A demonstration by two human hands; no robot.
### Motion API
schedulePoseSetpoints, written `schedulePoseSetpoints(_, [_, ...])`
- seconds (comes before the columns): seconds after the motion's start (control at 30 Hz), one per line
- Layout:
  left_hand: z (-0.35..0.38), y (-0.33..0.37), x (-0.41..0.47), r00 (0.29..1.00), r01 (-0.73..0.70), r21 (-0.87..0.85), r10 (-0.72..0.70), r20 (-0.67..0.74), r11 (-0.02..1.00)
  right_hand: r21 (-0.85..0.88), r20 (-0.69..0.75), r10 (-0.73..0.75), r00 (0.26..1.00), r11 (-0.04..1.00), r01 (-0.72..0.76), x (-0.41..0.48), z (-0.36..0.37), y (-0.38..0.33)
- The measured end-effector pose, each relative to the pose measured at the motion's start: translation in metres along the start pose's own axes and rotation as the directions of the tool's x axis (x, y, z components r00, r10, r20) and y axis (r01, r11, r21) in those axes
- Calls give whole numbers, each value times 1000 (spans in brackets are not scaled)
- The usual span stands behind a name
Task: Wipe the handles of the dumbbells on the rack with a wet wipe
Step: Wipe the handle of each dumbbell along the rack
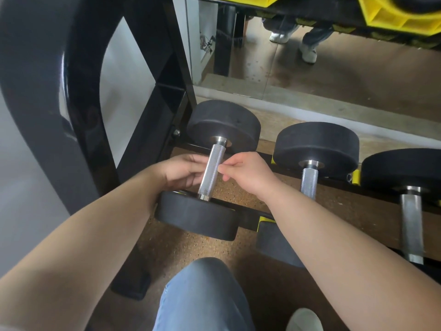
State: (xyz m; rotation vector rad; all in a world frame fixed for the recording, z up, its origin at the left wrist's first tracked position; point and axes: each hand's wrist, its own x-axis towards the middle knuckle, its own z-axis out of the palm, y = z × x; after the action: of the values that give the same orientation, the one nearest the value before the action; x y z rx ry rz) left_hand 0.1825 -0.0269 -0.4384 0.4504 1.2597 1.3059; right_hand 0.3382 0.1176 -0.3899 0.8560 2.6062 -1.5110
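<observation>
The leftmost dumbbell has black round heads and a knurled steel handle [211,170], and it lies on the low rack rail [250,217]. My left hand [183,172] is at the handle's left side, fingers curled against it with their tips hidden behind the steel. My right hand [245,172] is at the handle's right side, thumb and fingertips drawn together and touching the bar. No wet wipe shows plainly in either hand. A second dumbbell handle [309,182] and a third dumbbell handle [411,223] lie to the right.
The black rack upright [78,111] curves up on the left. A yellow and black upper shelf [393,15] hangs overhead. A mirror [310,68] behind the rack reflects someone's shoes. My knee in blue jeans [202,295] is below my arms, over speckled brown floor [186,244].
</observation>
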Motion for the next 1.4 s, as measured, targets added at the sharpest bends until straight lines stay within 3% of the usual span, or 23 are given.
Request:
schedulePoseSetpoints(0.1, [-9,-5,-8,978,123,85,-135,161,989,-14,2,7,1000,1000,-7,-2,0,-1])
schedulePoseSetpoints(0.17, [-13,-5,-8,970,157,129,-178,169,979,-27,7,9,1000,1000,-8,-3,1,-1])
schedulePoseSetpoints(0.4, [5,11,12,995,-74,-52,69,-78,996,-12,-12,5,1000,1000,-6,0,0,2])
schedulePoseSetpoints(0.6, [-6,6,-4,984,97,111,-112,137,989,50,10,48,999,998,-48,0,1,3])
schedulePoseSetpoints(0.7, [-11,5,-1,967,170,134,-192,166,976,40,22,55,998,998,-56,-1,0,2])
schedulePoseSetpoints(0.8, [-6,5,2,987,126,88,-134,90,988,32,32,59,998,998,-60,-1,0,3])
schedulePoseSetpoints(0.93, [4,14,17,975,-106,-77,88,-203,991,46,10,54,999,997,-54,1,0,4])
schedulePoseSetpoints(1.0, [4,16,17,970,-130,-81,109,-218,988,48,1,56,998,997,-56,1,0,4])
schedulePoseSetpoints(1.1, [-2,7,-1,995,52,172,-37,-92,984,40,16,71,997,997,-71,-1,-1,2])
schedulePoseSetpoints(1.17, [-6,-2,-14,982,184,460,-177,-60,868,22,38,84,996,996,-84,-3,-2,-1])
schedulePoseSetpoints(1.2, [-7,-3,-15,980,196,506,-185,-74,840,18,42,86,995,996,-86,-3,-2,-1])
schedulePoseSetpoints(1.33, [2,9,-10,971,-10,132,41,-237,991,24,10,70,997,997,-70,-5,-4,-3])
schedulePoseSetpoints(1.4, [4,18,-13,950,-67,131,103,-293,989,21,4,66,998,998,-66,-5,-3,-2])
